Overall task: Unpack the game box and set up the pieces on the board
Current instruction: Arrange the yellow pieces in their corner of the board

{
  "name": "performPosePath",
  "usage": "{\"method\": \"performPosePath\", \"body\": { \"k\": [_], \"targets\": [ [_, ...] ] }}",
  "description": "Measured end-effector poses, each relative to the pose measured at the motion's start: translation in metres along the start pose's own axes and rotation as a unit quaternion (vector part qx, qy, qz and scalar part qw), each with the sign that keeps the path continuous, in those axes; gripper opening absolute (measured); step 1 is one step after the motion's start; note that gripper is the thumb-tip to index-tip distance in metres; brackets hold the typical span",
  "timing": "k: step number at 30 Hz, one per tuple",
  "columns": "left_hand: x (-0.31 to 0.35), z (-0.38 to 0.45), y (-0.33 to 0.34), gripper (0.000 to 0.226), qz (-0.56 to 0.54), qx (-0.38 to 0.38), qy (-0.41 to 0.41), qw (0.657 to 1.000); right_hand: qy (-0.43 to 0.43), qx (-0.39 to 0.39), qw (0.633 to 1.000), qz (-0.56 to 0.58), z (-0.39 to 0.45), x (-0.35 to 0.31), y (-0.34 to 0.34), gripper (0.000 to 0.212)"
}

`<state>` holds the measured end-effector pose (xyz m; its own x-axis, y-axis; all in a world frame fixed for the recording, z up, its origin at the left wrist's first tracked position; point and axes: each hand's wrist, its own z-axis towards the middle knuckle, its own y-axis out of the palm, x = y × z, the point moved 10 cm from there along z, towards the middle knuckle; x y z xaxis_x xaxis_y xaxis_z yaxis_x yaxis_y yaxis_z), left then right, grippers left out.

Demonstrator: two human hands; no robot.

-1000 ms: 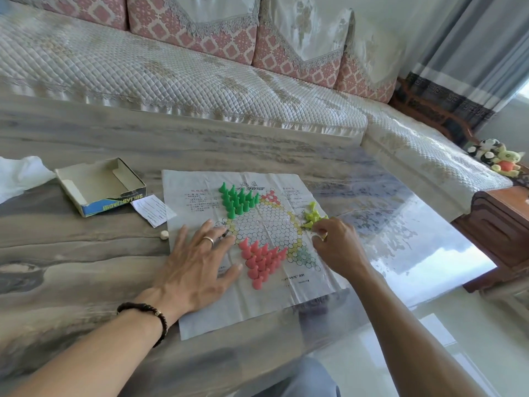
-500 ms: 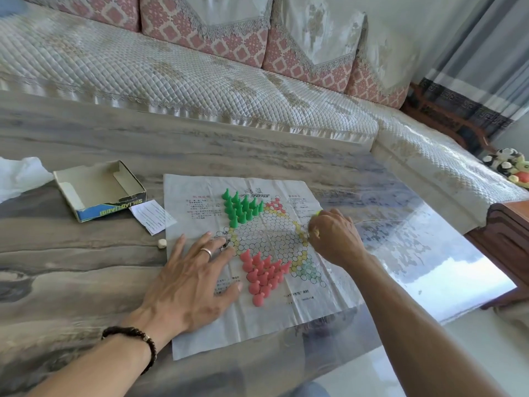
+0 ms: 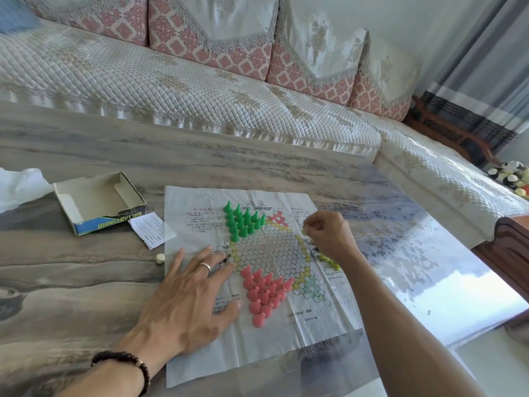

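A paper game board (image 3: 300,319) lies flat on the table. Several green pegs (image 3: 243,222) stand in its upper left corner, and several pink pegs (image 3: 263,292) stand in the lower one. My left hand (image 3: 189,299) rests flat, fingers spread, on the board's left side. My right hand (image 3: 326,234) is curled over the board's right corner, pinching a yellow peg (image 3: 305,232). A few more yellow pegs (image 3: 330,261) lie under my right wrist. The empty game box (image 3: 100,206) sits open to the left.
A folded paper slip (image 3: 148,229) and a small white die (image 3: 159,258) lie between box and board. White crumpled tissue (image 3: 20,186) is at the far left. The table's (image 3: 71,282) glossy right part ends near a wooden side table (image 3: 512,247). A quilted sofa (image 3: 200,90) runs behind.
My right hand has shifted up along the board's right corner, and the yellow pegs it covered now show beneath my wrist. My left hand has stayed flat on the board.
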<state>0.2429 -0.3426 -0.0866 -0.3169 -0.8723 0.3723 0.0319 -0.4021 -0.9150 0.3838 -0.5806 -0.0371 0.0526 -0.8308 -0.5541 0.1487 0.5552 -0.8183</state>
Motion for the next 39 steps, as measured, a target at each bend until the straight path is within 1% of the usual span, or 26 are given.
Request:
{"method": "performPosePath", "body": {
  "k": [2,6,10,15,18,20,23,25,27,29,34,36,39],
  "targets": [
    [0.0,0.001,0.0,0.073,0.008,0.0,0.003,1.0,-0.002,0.001,1.0,0.003,0.001,-0.001,0.001,0.011],
    [0.0,0.002,-0.001,0.074,-0.008,0.007,0.004,1.0,-0.018,0.012,1.0,-0.006,0.002,-0.008,0.008,0.009],
    [0.0,0.002,-0.002,0.073,-0.008,0.009,0.005,1.0,-0.035,-0.008,0.999,-0.035,0.003,-0.01,0.021,0.009],
    [0.001,0.002,-0.003,0.071,-0.006,0.006,0.005,1.0,-0.032,-0.011,0.998,-0.062,0.005,-0.009,0.024,0.01],
    [0.001,0.001,-0.003,0.071,-0.009,0.006,0.004,1.0,-0.041,-0.026,0.996,-0.078,0.007,-0.011,0.023,0.02],
    [0.001,0.001,-0.003,0.071,-0.009,0.007,0.004,1.0,-0.039,-0.005,0.997,-0.059,0.009,-0.01,0.01,0.023],
    [0.0,0.002,-0.002,0.071,-0.006,0.004,0.003,1.0,0.015,0.049,0.999,0.001,0.009,0.008,-0.02,0.02],
    [0.0,0.002,-0.001,0.072,-0.005,0.003,0.002,1.0,0.043,0.069,0.997,0.009,0.006,0.022,-0.033,0.017],
    [-0.001,0.003,-0.001,0.073,-0.003,0.003,0.0,1.0,0.045,0.055,0.997,-0.028,0.001,0.029,-0.034,0.017],
    [-0.002,0.003,0.0,0.072,0.004,-0.001,-0.002,1.0,0.027,0.026,0.996,-0.084,-0.005,0.029,-0.028,0.016],
    [-0.002,0.003,0.0,0.073,0.0,0.002,-0.003,1.0,0.009,-0.006,0.981,-0.193,-0.015,0.029,-0.011,0.007],
    [-0.001,0.003,-0.001,0.072,-0.006,0.002,-0.004,1.0,0.005,0.002,0.977,-0.214,-0.017,0.027,-0.009,0.006],
    [-0.001,0.002,-0.002,0.071,-0.006,0.005,-0.005,1.0,0.015,0.011,0.979,-0.205,-0.017,0.029,-0.008,0.006]
  ]
}}
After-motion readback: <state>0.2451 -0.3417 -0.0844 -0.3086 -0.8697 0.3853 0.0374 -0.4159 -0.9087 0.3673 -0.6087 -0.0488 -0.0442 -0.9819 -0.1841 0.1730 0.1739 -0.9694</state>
